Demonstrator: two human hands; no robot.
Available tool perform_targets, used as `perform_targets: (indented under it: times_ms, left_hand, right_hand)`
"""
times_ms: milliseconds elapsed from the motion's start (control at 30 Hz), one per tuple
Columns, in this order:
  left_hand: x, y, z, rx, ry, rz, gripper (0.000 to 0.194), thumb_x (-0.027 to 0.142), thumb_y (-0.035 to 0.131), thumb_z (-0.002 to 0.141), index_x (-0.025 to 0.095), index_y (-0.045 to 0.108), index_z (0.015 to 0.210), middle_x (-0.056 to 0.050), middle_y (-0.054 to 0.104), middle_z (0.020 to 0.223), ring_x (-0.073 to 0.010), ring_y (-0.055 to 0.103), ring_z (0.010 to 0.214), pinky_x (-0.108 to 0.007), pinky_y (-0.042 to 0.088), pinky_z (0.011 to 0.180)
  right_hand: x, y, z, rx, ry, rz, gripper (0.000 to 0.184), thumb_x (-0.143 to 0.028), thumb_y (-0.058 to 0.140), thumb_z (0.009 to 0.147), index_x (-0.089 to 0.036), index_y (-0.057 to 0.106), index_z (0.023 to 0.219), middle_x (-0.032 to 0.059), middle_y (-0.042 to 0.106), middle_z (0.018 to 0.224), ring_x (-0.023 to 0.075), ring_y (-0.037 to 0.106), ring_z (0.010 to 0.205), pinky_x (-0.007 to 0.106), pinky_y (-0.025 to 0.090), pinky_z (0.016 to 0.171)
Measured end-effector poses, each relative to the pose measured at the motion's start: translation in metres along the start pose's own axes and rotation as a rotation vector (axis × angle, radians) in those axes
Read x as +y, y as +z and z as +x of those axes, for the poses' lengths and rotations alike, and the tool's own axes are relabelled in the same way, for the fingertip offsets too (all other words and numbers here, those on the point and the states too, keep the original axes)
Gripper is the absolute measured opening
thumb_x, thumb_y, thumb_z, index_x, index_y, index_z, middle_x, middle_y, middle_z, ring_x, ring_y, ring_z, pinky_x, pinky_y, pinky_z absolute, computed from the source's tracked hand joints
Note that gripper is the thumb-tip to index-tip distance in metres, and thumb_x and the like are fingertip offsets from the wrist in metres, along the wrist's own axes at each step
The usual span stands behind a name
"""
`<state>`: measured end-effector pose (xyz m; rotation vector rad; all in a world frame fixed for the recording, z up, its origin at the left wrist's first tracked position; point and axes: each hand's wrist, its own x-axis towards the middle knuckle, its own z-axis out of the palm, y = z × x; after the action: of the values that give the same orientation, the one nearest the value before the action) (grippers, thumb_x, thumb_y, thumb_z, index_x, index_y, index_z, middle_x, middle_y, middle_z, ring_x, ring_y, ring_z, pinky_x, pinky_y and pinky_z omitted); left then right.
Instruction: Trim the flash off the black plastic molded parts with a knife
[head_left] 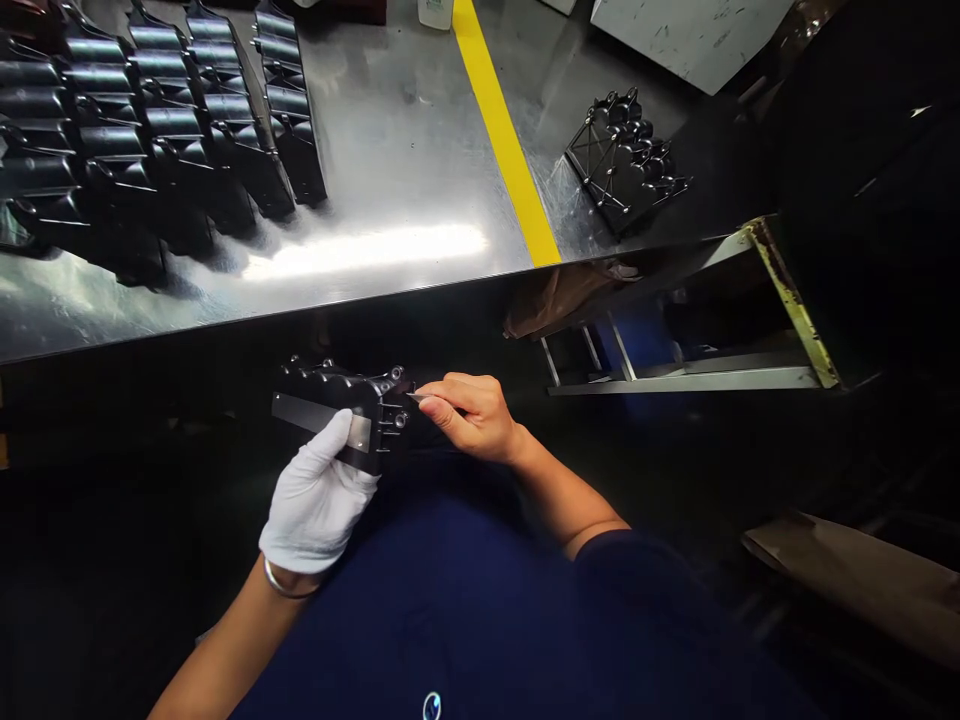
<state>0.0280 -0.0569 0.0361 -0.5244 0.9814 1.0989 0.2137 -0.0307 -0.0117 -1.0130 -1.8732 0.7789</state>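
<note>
Metal bench [390, 150] ahead; black part [354, 396] just off its near edge, gripped by gloved left hand [319, 505]. Bare right hand [471, 415] pinches small tool [415, 397] by the lugs [400, 420]. Probably light, stiff, slick; hold the flat body, lugs could snap.

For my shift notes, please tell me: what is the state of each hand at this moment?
Left hand: closed, holding a black part.
Right hand: closed, holding a thin pointed tool, mostly hidden by its fingers.
</note>
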Motion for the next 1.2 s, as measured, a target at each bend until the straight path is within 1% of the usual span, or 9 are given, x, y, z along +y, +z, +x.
perform_targets:
  times_ms: [133,300,433,733,833,933,1000,1100,1200]
  left_hand:
    - [-0.003,0.005,-0.005,0.038,0.038,0.077,0.054,0.004,0.026,0.101,0.014,0.073,0.078,-0.005,0.078,0.072,-0.0134,0.077,0.066,-0.020,0.062,0.070]
    - [-0.008,0.008,-0.008,-0.009,0.139,0.250,0.056,-0.002,0.027,0.099,0.011,0.072,0.070,-0.005,0.074,0.063,-0.0114,0.070,0.050,-0.016,0.061,0.056]
    - [-0.008,0.006,-0.007,-0.027,0.150,0.282,0.052,-0.002,0.029,0.098,0.010,0.072,0.072,-0.004,0.075,0.063,-0.0130,0.069,0.046,-0.018,0.057,0.042]
    - [-0.002,0.004,-0.002,0.048,0.102,0.193,0.050,0.000,0.027,0.100,0.012,0.070,0.075,-0.003,0.075,0.063,-0.0115,0.070,0.047,-0.017,0.060,0.052]
    - [-0.003,0.003,-0.009,0.148,0.084,0.145,0.050,-0.001,0.029,0.098,0.015,0.065,0.066,0.000,0.072,0.058,-0.0111,0.070,0.047,-0.018,0.062,0.057]
    - [-0.004,0.002,-0.014,0.236,0.038,0.146,0.049,-0.001,0.033,0.095,0.017,0.059,0.058,0.000,0.069,0.054,-0.0128,0.068,0.044,-0.021,0.061,0.050]
    - [-0.005,0.000,-0.012,0.211,0.053,0.127,0.046,-0.001,0.035,0.094,0.017,0.061,0.061,0.001,0.069,0.055,-0.0124,0.068,0.046,-0.021,0.062,0.052]
    - [-0.004,-0.004,-0.005,0.117,0.125,0.106,0.040,0.000,0.036,0.095,0.016,0.068,0.077,0.000,0.075,0.067,-0.0122,0.074,0.060,-0.022,0.064,0.065]
    - [-0.003,-0.006,0.000,0.058,0.137,0.115,0.038,0.002,0.036,0.096,0.016,0.069,0.086,-0.003,0.078,0.075,-0.0141,0.076,0.068,-0.025,0.065,0.070]
  right_hand:
    - [0.003,-0.001,0.000,0.014,-0.055,0.006,0.036,-0.038,0.052,0.100,-0.015,0.075,0.083,0.0038,0.070,0.066,0.0093,0.058,0.054,0.022,0.047,0.055]
    - [0.011,0.005,-0.002,0.104,-0.111,-0.029,0.036,-0.037,0.052,0.101,-0.015,0.073,0.083,0.0047,0.073,0.069,0.0096,0.062,0.058,0.021,0.049,0.057]
    - [0.016,0.013,-0.004,0.153,-0.088,-0.056,0.038,-0.039,0.051,0.101,-0.015,0.073,0.081,0.0054,0.074,0.071,0.0102,0.063,0.058,0.021,0.050,0.058]
    - [0.025,0.026,-0.004,0.158,0.015,-0.041,0.044,-0.047,0.052,0.100,-0.016,0.075,0.079,0.0050,0.073,0.069,0.0107,0.060,0.057,0.024,0.049,0.058]
    - [0.036,0.020,-0.002,0.258,0.129,-0.030,0.048,-0.051,0.051,0.099,-0.015,0.075,0.078,0.0055,0.073,0.070,0.0116,0.063,0.059,0.024,0.050,0.059]
    - [0.040,0.011,-0.001,0.345,0.201,-0.025,0.048,-0.050,0.050,0.099,-0.015,0.076,0.078,0.0064,0.073,0.071,0.0129,0.066,0.061,0.024,0.051,0.059]
    - [0.033,0.007,-0.002,0.267,0.129,-0.004,0.045,-0.048,0.051,0.100,-0.015,0.076,0.080,0.0061,0.074,0.072,0.0130,0.067,0.064,0.024,0.053,0.061]
    - [0.015,0.007,-0.002,0.129,-0.033,0.040,0.041,-0.042,0.052,0.101,-0.015,0.075,0.081,0.0049,0.073,0.071,0.0108,0.065,0.061,0.022,0.053,0.060]
    - [0.004,0.011,0.002,0.092,-0.101,0.032,0.042,-0.041,0.049,0.102,-0.015,0.074,0.081,0.0044,0.071,0.068,0.0097,0.063,0.057,0.021,0.052,0.058]
